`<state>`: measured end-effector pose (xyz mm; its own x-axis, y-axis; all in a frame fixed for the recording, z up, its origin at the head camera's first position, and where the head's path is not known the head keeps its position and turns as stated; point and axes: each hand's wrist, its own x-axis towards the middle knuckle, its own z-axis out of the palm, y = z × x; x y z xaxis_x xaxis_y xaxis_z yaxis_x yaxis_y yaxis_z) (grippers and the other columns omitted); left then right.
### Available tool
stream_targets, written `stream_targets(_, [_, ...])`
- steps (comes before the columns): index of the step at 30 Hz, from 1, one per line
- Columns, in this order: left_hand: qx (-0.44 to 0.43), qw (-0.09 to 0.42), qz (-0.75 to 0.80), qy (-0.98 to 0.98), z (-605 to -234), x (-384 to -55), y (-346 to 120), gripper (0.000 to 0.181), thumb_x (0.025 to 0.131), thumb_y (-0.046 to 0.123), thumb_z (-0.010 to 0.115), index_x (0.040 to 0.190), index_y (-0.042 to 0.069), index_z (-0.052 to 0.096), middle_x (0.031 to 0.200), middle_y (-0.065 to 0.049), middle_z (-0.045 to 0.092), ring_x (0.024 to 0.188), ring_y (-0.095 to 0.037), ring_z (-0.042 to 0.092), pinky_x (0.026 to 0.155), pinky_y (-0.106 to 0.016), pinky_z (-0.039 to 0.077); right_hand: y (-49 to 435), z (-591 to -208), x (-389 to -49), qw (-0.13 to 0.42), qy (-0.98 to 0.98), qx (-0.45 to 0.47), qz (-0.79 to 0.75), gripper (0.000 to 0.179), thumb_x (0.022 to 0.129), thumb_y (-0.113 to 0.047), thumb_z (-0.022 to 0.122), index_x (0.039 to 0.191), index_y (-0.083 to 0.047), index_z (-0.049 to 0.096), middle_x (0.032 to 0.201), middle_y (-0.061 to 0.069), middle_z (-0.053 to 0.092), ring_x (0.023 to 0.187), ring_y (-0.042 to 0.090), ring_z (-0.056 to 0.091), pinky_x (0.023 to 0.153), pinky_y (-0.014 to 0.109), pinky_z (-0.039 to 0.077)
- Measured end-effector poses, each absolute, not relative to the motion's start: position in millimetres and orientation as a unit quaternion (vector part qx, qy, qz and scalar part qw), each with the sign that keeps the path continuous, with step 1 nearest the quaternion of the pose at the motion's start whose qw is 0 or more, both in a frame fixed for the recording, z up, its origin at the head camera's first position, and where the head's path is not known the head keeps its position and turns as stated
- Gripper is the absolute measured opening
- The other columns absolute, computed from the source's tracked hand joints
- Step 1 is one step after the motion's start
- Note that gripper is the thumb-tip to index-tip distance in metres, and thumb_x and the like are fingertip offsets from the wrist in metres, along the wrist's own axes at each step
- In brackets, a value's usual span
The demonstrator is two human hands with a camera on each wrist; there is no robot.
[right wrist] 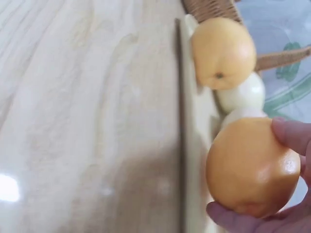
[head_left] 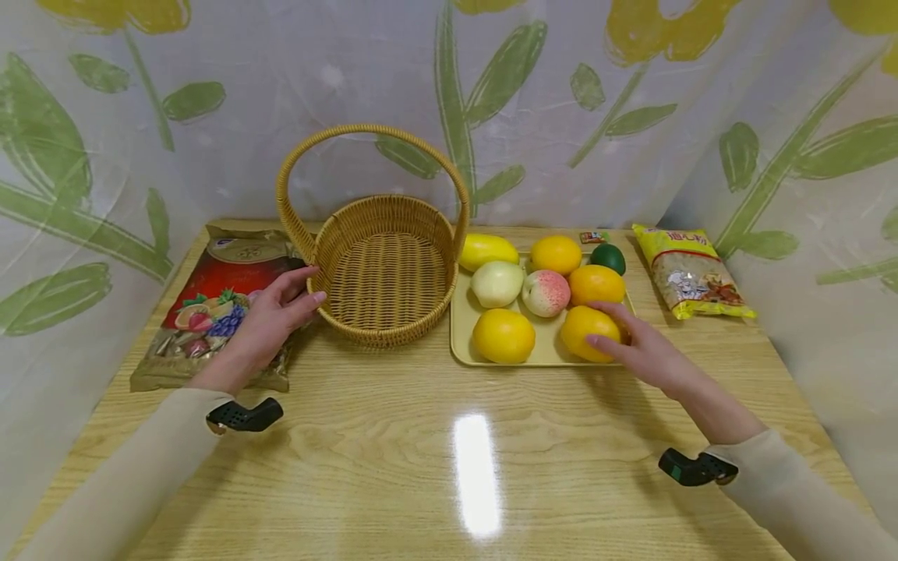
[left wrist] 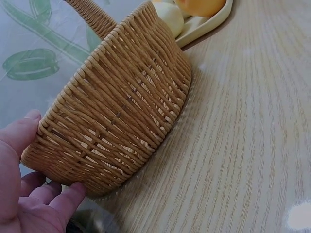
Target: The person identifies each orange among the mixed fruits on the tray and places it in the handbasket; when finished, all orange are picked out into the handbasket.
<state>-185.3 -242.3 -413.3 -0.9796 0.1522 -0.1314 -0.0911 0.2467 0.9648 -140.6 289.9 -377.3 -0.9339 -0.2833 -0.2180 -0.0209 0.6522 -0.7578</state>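
Note:
My left hand (head_left: pixel 270 321) holds the left side of a round wicker basket (head_left: pixel 386 331) with a tall arched handle. In the left wrist view the thumb lies at the rim and the fingers rest along the outer wall of the basket (left wrist: pixel 112 111). Nothing lies inside the basket. My right hand (head_left: pixel 644 351) grips an orange (head_left: pixel 588 335) at the front right of a cream tray (head_left: pixel 547 358). Thumb and fingers sit on opposite sides of this orange (right wrist: pixel 252 167) in the right wrist view.
On the tray are other oranges (head_left: pixel 503 336), a peach (head_left: pixel 546 294), a pale green round fruit (head_left: pixel 497 284), a long yellow fruit (head_left: pixel 489 251) and a dark green fruit (head_left: pixel 608 259). A red candy bag (head_left: pixel 224 288) lies left, a yellow food packet (head_left: pixel 694 273) right.

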Motion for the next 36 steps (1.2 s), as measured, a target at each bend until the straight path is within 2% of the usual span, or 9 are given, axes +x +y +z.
stream_targets(6, [0.015,0.098,0.613,0.784,-413,-185,-244,0.074,0.095,0.042,0.062,0.154,0.015,0.028,0.159,-0.007,0.026,0.141,-0.024,0.035,0.105,-0.039,0.039,285,-354,-145,0.106,0.887,-0.145,-0.424,0.055,0.102,-0.026,0.054,0.153,-0.017,0.035,0.138,0.015,0.044,0.111,0.028,0.044,0.092,0.031,0.042])
stream_targets(9, [0.016,0.098,0.612,0.785,-412,-185,-244,0.073,0.095,0.041,0.061,0.154,0.014,0.027,0.159,-0.008,0.026,0.141,-0.025,0.035,0.105,-0.039,0.039,280,-344,-147,0.089,0.890,-0.164,-0.416,0.052,0.102,-0.026,0.054,0.152,-0.021,0.039,0.132,0.011,0.050,0.104,0.024,0.048,0.084,0.021,0.044])
stream_targets(14, [0.028,0.097,0.609,0.787,-412,-185,-244,0.072,0.097,0.040,0.060,0.155,0.013,0.026,0.158,-0.012,0.027,0.140,-0.027,0.036,0.104,-0.037,0.041,263,-329,-151,0.105,0.893,-0.159,-0.409,0.051,0.102,-0.034,0.053,0.151,-0.027,0.039,0.137,0.009,0.050,0.104,0.024,0.051,0.084,0.024,0.047])
stream_targets(19, [0.035,0.096,0.608,0.788,-413,-185,-244,0.071,0.098,0.038,0.059,0.155,0.012,0.026,0.158,-0.013,0.027,0.139,-0.028,0.037,0.102,-0.034,0.044,235,-319,-157,0.115,0.884,-0.184,-0.415,0.051,0.101,-0.035,0.054,0.150,-0.026,0.041,0.139,0.006,0.049,0.107,0.025,0.052,0.089,0.038,0.048])
stream_targets(22, [0.035,0.095,0.609,0.786,-413,-186,-244,0.070,0.098,0.037,0.059,0.155,0.013,0.026,0.158,-0.013,0.027,0.139,-0.029,0.037,0.101,-0.034,0.044,213,-315,-163,0.122,0.877,-0.212,-0.414,0.051,0.101,-0.038,0.053,0.150,-0.028,0.040,0.147,0.002,0.044,0.117,0.023,0.049,0.096,0.045,0.045])
stream_targets(25, [0.038,0.095,0.608,0.787,-413,-185,-245,0.070,0.098,0.036,0.059,0.155,0.013,0.026,0.158,-0.013,0.027,0.140,-0.029,0.036,0.102,-0.035,0.044,186,-311,-171,0.151,0.863,-0.229,-0.425,0.054,0.100,-0.044,0.052,0.151,-0.033,0.037,0.149,0.000,0.041,0.111,0.025,0.054,0.093,0.048,0.048])
stream_targets(29, [0.039,0.097,0.611,0.785,-413,-185,-246,0.071,0.098,0.037,0.059,0.155,0.013,0.026,0.158,-0.012,0.027,0.140,-0.028,0.035,0.103,-0.037,0.043,144,-308,-186,0.197,0.842,-0.256,-0.432,0.055,0.099,-0.048,0.053,0.150,-0.037,0.037,0.140,0.001,0.048,0.094,0.024,0.060,0.079,0.046,0.055])
stream_targets(34, [0.039,0.098,0.614,0.782,-414,-185,-245,0.070,0.098,0.036,0.059,0.155,0.014,0.026,0.159,-0.011,0.026,0.140,-0.028,0.035,0.103,-0.035,0.044,89,-308,-218,0.200,0.845,-0.288,-0.403,0.054,0.099,-0.046,0.054,0.149,-0.034,0.040,0.123,0.003,0.056,0.094,0.022,0.059,0.075,0.038,0.056])
stream_targets(36, [0.041,0.099,0.614,0.782,-414,-185,-245,0.070,0.098,0.036,0.059,0.155,0.014,0.026,0.159,-0.011,0.026,0.140,-0.027,0.035,0.102,-0.033,0.044,70,-309,-236,0.195,0.846,-0.282,-0.409,0.054,0.099,-0.044,0.054,0.150,-0.032,0.040,0.126,0.004,0.054,0.095,0.022,0.058,0.073,0.034,0.055])
